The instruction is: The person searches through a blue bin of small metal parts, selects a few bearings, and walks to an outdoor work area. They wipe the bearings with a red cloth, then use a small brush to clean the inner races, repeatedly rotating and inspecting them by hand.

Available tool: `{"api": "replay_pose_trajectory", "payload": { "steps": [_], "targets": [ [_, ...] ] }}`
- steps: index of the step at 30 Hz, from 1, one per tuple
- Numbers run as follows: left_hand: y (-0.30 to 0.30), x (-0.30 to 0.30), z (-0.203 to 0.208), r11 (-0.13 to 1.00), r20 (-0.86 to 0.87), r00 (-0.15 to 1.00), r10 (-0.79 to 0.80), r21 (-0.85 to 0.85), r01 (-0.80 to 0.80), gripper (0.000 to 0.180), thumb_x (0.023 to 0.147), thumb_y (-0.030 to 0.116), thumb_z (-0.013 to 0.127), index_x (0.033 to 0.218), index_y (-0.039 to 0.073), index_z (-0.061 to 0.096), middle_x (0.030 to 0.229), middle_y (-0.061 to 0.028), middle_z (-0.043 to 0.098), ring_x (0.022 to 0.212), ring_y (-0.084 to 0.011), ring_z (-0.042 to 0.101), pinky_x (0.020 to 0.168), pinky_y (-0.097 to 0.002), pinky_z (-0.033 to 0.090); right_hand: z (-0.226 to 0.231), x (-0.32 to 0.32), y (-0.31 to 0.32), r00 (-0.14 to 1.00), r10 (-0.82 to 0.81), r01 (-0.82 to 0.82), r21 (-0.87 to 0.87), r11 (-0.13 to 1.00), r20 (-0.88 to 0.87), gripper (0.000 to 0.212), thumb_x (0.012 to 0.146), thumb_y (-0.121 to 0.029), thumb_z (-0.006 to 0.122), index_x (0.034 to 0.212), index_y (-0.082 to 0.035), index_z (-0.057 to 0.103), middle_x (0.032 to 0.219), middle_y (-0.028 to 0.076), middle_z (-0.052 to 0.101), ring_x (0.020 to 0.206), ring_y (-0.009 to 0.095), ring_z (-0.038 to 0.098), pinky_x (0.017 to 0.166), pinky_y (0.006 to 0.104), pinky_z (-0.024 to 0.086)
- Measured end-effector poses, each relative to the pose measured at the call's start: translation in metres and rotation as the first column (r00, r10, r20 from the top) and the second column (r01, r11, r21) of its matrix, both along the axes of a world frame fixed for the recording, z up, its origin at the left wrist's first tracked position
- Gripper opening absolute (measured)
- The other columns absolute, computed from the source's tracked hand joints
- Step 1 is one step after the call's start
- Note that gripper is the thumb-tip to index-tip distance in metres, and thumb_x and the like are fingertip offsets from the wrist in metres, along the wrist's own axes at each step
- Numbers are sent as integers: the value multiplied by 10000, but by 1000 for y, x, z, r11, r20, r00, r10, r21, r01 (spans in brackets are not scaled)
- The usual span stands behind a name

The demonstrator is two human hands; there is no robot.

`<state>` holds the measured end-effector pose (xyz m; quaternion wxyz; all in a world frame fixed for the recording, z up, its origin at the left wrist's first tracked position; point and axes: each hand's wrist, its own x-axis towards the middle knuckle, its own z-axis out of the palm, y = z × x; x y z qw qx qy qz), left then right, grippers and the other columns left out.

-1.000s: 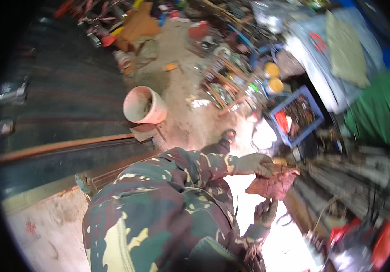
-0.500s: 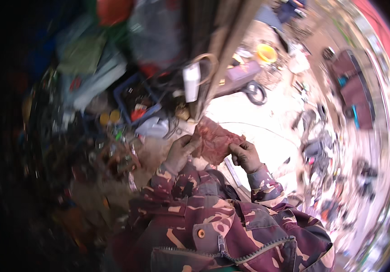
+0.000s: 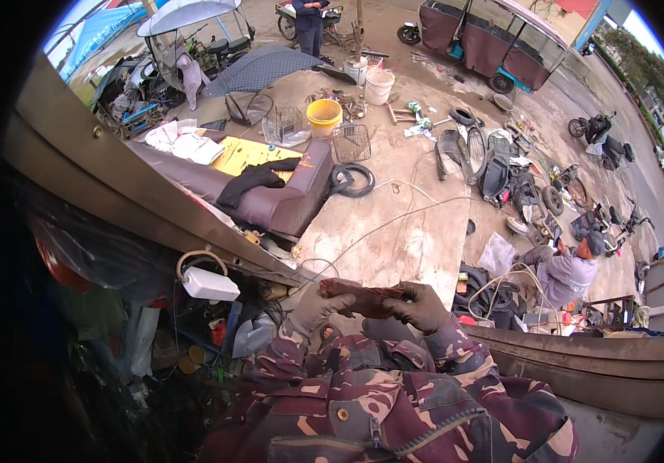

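Stretched between my two hands is a crumpled reddish-brown rag, thin and partly folded; whether it is cloth or plastic is hard to make out. My left hand pinches its left end. At the other end, my right hand has thumb and fingers closed on the rag. Both hands are in front of my chest, near the doorway's edge. Left of my left hand, a white box-shaped plastic thing hangs by a cord loop. Below it is a pale grey plastic container.
Outside, a brown sofa stands ahead-left, with a tyre beside it and a yellow bucket behind. A seated person is at the right among scooter parts. A cord crosses the ground. Dark clutter fills the left.
My view has swung up and to the right, bringing the yard into sight. The rag, spread wider before, is now folded narrower between my hands; both hands keep hold of it.
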<state>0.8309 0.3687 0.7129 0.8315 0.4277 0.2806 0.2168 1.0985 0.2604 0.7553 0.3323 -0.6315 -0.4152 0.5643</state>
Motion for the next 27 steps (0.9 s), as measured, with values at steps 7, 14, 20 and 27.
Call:
{"api": "replay_pose_trajectory", "payload": {
  "steps": [7, 14, 20, 27],
  "targets": [
    [32, 120, 11, 982, -158, 987, 34, 188, -4, 277, 1029, 132, 728, 1246, -39, 745, 1077, -86, 788, 927, -162, 745, 791, -312, 606, -8, 100, 26, 976, -159, 176, 108, 978, -151, 317, 980, -282, 804, 1162, -25, 767, 796, 4, 715, 626, 57, 588, 556, 251, 469],
    [84, 145, 18, 872, -276, 829, 487, 201, -446, 295, 993, 159, 783, 1206, -33, 714, 1020, -120, 785, 848, -195, 771, 763, -318, 633, -14, 200, 63, 735, -414, 416, -125, 901, -537, 484, 1035, -214, 732, 1460, -18, 609, 722, 1, 602, 530, 90, 501, 481, 253, 352],
    [115, 65, -104, 705, -477, 519, 709, 508, -495, 332, 988, 187, 797, 1237, -17, 718, 1082, -66, 774, 959, -172, 703, 866, -330, 571, -52, 298, 49, 399, -558, 601, -253, 758, -728, 460, 1070, -372, 663, 1437, -93, 656, 647, -44, 411, 497, 94, 331, 465, 267, 248],
    [88, -30, -244, 942, -913, 241, 330, 336, -18, 400, 975, 208, 774, 1322, 22, 699, 1110, -71, 749, 999, -195, 711, 886, -356, 575, -99, 367, -3, -294, -576, 619, -611, 494, -763, 317, 1070, -404, 654, 1244, -152, 742, 650, -118, 414, 531, 45, 329, 482, 229, 308]
  ]
}}
